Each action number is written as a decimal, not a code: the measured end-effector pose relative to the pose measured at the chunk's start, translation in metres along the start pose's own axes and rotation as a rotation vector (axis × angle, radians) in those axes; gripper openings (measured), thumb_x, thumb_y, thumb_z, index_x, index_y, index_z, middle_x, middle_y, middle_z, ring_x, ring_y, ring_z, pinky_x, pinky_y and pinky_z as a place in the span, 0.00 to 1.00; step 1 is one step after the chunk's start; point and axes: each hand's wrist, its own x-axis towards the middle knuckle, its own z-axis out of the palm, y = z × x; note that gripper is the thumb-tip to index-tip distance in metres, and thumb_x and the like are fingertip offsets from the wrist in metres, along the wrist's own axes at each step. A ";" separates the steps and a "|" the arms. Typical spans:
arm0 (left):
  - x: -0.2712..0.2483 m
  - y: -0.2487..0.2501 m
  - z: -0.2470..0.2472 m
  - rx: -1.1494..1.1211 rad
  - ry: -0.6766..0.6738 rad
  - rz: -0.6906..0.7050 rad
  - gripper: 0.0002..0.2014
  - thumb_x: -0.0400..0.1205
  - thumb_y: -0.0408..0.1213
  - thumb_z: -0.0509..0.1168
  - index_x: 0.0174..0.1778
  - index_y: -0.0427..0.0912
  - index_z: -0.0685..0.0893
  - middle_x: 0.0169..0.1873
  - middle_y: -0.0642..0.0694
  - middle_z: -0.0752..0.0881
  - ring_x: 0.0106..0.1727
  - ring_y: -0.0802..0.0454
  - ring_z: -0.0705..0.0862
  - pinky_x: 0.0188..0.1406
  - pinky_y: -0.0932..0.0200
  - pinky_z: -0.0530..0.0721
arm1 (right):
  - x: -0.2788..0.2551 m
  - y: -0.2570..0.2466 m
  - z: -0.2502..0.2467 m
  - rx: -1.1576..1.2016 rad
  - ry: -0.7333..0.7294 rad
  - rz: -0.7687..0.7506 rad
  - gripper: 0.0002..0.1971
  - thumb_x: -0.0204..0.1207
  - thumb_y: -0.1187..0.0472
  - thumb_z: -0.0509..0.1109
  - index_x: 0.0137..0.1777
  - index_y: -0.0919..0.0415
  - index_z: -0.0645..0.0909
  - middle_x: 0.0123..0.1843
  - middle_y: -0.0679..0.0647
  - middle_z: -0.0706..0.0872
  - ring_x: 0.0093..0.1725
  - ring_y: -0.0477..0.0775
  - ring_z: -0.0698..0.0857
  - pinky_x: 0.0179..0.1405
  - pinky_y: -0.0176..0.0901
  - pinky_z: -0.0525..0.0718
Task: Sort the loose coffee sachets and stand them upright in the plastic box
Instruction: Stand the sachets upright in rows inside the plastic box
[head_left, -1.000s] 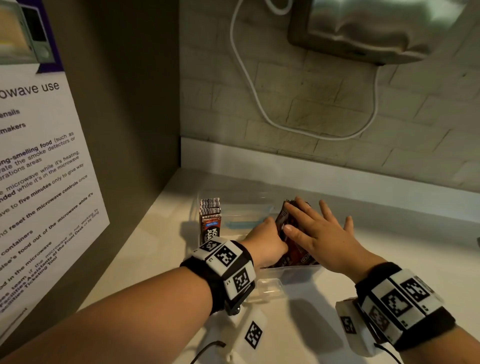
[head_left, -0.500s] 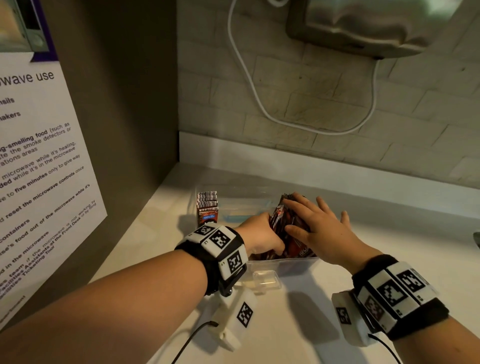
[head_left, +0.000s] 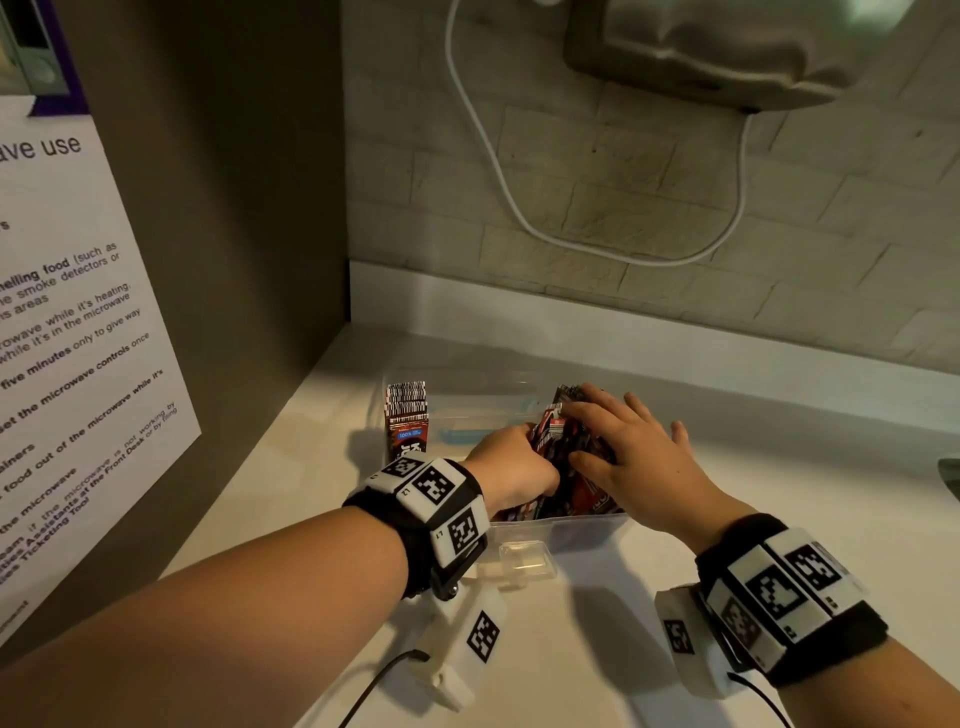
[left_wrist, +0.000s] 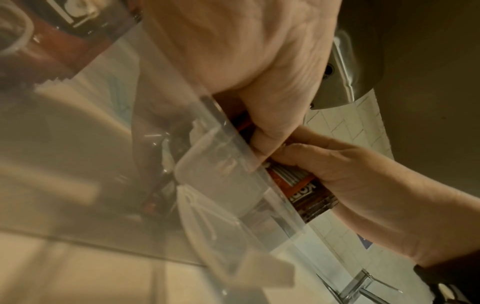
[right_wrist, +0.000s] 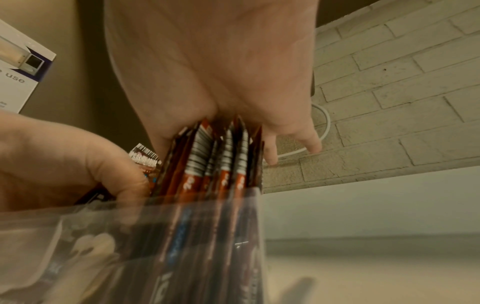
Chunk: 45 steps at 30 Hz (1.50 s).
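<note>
In the plastic box (head_left: 524, 538) at the table's (head_left: 779, 483) back-left corner, the sachets (head_left: 569, 452) stand upright, long axis vertical; left hand (head_left: 511, 470) pinches them, right hand (head_left: 631, 457) presses flat, fingers spread.

I am working in a shared office pantry: a microwave-use notice (head_left: 67, 332) on the side panel, brick-tiled wall (head_left: 649, 171), pale surface (head_left: 779, 467).

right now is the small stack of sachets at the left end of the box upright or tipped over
Upright. The small stack stands on end against the left wall of the plastic box, top edges level and facing up, apart from both hands.
</note>
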 end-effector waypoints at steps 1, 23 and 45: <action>0.000 0.000 -0.001 -0.003 0.006 -0.001 0.19 0.73 0.29 0.69 0.61 0.45 0.82 0.46 0.46 0.85 0.51 0.45 0.86 0.48 0.56 0.84 | 0.000 0.000 0.000 0.003 0.004 -0.004 0.26 0.82 0.48 0.60 0.79 0.35 0.60 0.85 0.38 0.50 0.85 0.58 0.47 0.76 0.76 0.46; 0.001 -0.003 -0.004 0.035 0.105 -0.012 0.12 0.80 0.33 0.63 0.59 0.45 0.82 0.51 0.42 0.87 0.52 0.43 0.85 0.54 0.51 0.85 | -0.008 0.003 0.003 0.075 0.115 -0.059 0.13 0.74 0.48 0.69 0.58 0.45 0.79 0.79 0.42 0.66 0.77 0.49 0.64 0.74 0.69 0.61; -0.002 0.002 0.000 -0.157 0.073 -0.027 0.15 0.79 0.31 0.64 0.61 0.45 0.81 0.52 0.42 0.87 0.55 0.43 0.85 0.61 0.45 0.84 | -0.018 -0.002 0.002 0.094 0.089 -0.124 0.27 0.57 0.31 0.56 0.53 0.37 0.81 0.76 0.40 0.68 0.82 0.52 0.58 0.77 0.65 0.58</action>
